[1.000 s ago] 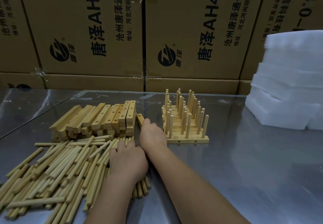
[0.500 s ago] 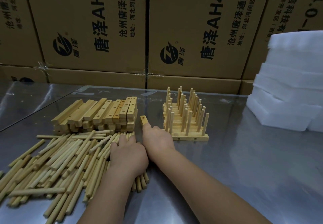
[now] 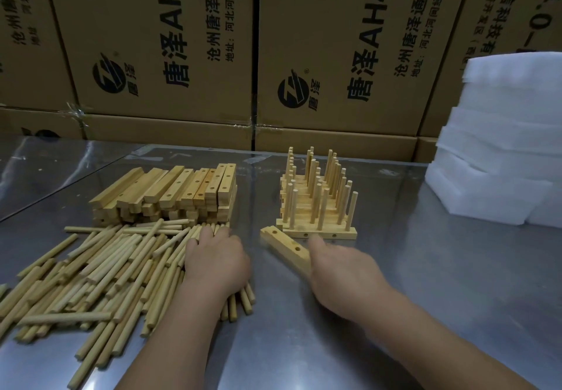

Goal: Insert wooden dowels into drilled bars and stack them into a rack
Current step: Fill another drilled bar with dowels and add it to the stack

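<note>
The rack point(image 3: 316, 207) at one o'clock is partly built. The right hand point(image 3: 340, 271) grips a bare bar point(image 3: 284, 245); the left hand point(image 3: 216, 260), fingers together, presses loose dowels point(image 3: 100, 268) at ten.

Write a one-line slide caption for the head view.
Right hand holds a drilled bar before the dowel rack; left hand rests on loose dowels.

Pale matt wood dowels point(image 3: 100, 271), bars point(image 3: 170, 192); glossy steel table point(image 3: 425, 283); cardboard boxes point(image 3: 334, 40).
</note>
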